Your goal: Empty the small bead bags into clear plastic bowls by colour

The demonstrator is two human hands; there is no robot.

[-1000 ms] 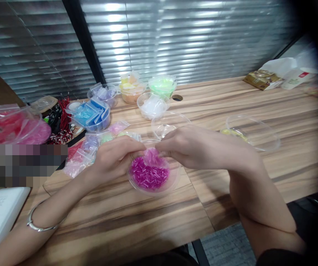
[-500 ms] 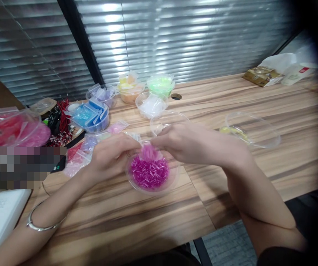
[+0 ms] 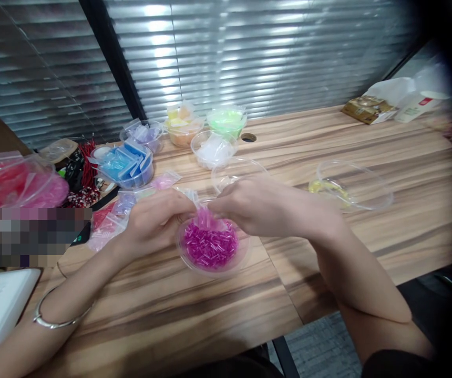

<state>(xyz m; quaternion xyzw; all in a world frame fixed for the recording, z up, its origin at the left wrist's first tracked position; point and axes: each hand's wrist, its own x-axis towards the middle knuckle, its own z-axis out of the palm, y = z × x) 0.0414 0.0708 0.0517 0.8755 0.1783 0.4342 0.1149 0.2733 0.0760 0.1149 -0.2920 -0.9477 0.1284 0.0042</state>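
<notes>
A clear round bowl (image 3: 182, 257) stands on the wooden table before me, filled with short magenta tube pieces (image 3: 210, 247). Over its far side I hold a small clear plastic bag (image 3: 207, 219) with magenta pieces inside. My left hand (image 3: 157, 218) pinches the bag from the left, fingers closed. From the right, my right hand (image 3: 249, 205) is closed on the same bag's upper edge; its fingertips are partly hidden. Just behind the right hand sits another clear bowl (image 3: 239, 164), partly covered from view.
Bowls of blue bags (image 3: 125, 165), white bags (image 3: 215, 149) and green pieces (image 3: 226, 121) line the back. Pink and red bags (image 3: 17, 184) fill a bowl at left. A clear container (image 3: 371, 186) lies right; a tissue pack (image 3: 370, 107) and paper cup (image 3: 419, 106) stand far right.
Both hands and the bag stay over the bowl, with only slight finger movement. The whole view has shifted a little to the left.
</notes>
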